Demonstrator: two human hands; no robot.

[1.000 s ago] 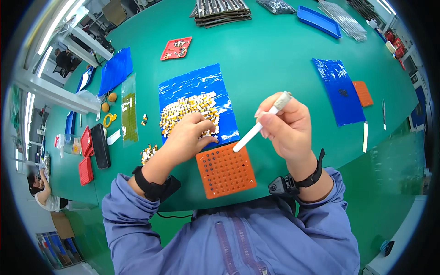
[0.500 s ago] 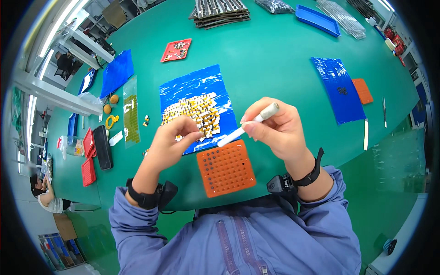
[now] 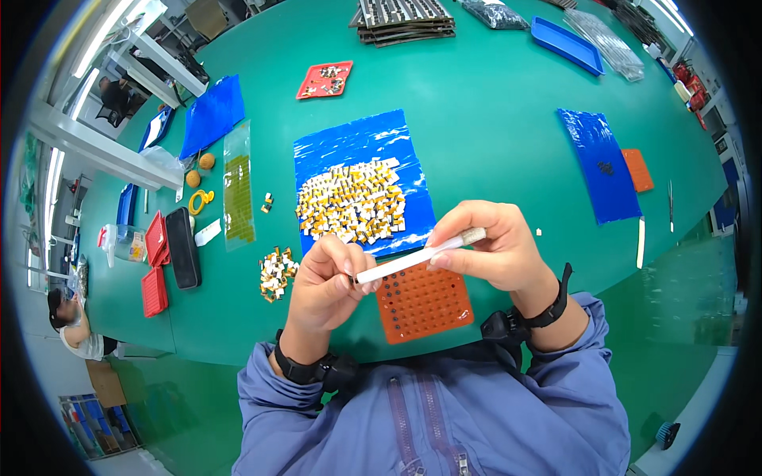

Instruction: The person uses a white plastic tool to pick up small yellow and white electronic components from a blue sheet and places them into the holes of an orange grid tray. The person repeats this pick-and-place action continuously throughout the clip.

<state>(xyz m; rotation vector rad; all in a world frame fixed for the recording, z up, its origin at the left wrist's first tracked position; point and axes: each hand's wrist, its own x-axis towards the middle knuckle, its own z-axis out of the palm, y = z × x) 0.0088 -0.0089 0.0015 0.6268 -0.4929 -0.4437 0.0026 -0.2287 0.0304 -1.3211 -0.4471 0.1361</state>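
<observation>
near the table's left edge lie red trays (image 3: 155, 270) and a black case (image 3: 182, 247). a small heap of parts (image 3: 275, 272) sits beside the left hand (image 3: 325, 285), whose fingertips pinch the near end of a white pen-like tool (image 3: 417, 255), steadying it. the right hand (image 3: 496, 250) grips the far end. the tool hangs above the orange perforated tray (image 3: 425, 305) at the table's near edge, with the blue sheet (image 3: 357, 143) of yellow parts (image 3: 352, 200) within reach behind.

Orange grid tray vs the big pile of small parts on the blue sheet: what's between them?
In the head view, the white stick, held by the left hand and right hand, crosses between the orange grid tray and pile.
</observation>
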